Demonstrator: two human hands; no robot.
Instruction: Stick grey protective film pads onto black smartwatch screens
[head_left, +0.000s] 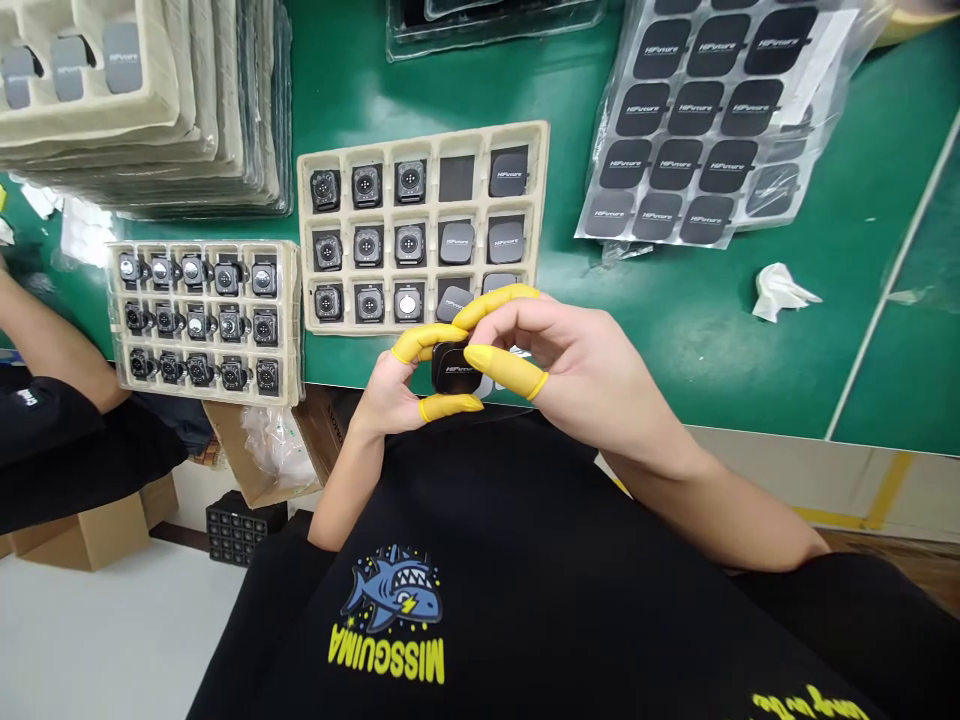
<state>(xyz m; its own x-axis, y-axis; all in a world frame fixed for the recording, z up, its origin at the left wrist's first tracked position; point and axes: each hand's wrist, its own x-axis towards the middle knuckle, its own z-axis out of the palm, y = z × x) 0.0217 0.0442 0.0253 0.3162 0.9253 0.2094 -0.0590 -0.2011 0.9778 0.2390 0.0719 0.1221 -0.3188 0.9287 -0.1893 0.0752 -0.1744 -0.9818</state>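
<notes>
My left hand [390,385], with yellow finger cots, holds a dark square smartwatch body [448,372] between thumb and fingers, just past the table's front edge. Its face is towards me and carries a dark film printed "HiFuture". My right hand [559,360], also in yellow cots, pinches thumb and forefinger at the watch's right edge, on the film; the exact contact is hidden by the fingers. Right behind the hands lies a beige tray [424,212]. Watches show their sensor backs in its left columns, and "HiFuture" faces show in the right ones.
Printed film sheets [675,150] lie at the right, near a crumpled white tissue [781,292]. A second watch tray [199,325] and a tall tray stack [217,110] stand left. Another person's arm [60,330] rests at far left. Below is an open cardboard box [247,455].
</notes>
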